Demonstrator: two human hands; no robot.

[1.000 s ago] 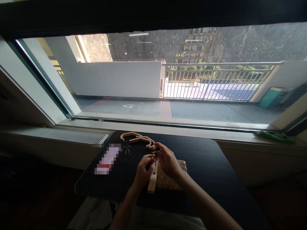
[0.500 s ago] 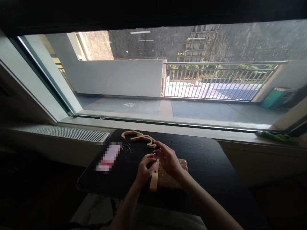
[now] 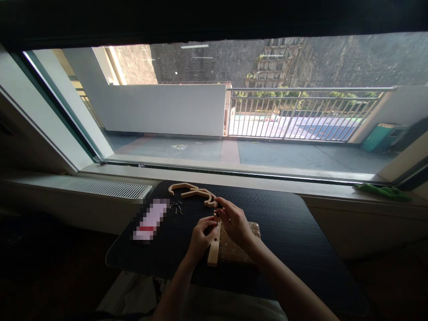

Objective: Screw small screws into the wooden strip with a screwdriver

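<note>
Standing close under a wide window (image 3: 220, 165), the dark wood-grained table (image 3: 287, 240) takes its light from outside, where a pale wall (image 3: 167, 109) and a metal railing (image 3: 307, 116) border a walkway. The room on this side is dim, with a white radiator (image 3: 87, 186) past the table's far left corner. A sill (image 3: 254, 182) runs along beyond the far edge, and a green cloth (image 3: 383, 191) lies on it well off to the right.

Near the table's middle, toward the person, a pale wooden bar (image 3: 213, 256) points away from them, its near end just inside the near edge. It lies along the left side of a brown block (image 3: 236, 247); I can't tell whether it rests on it. The left hand (image 3: 201, 234) curls its fingers around the bar's far part, while the right hand (image 3: 236, 220) pinches a small dark thing (image 3: 220, 206) over that end, mostly hidden by its fingers.

Curved wooden pieces (image 3: 194, 193) sit close to the far edge, just beyond the hands. Loose screws (image 3: 179, 208) are scattered left of them, beside a blurred pink packet (image 3: 152, 218) near the left edge. From the block to the right edge stretches a broad run of tabletop, giving the right arm room.
</note>
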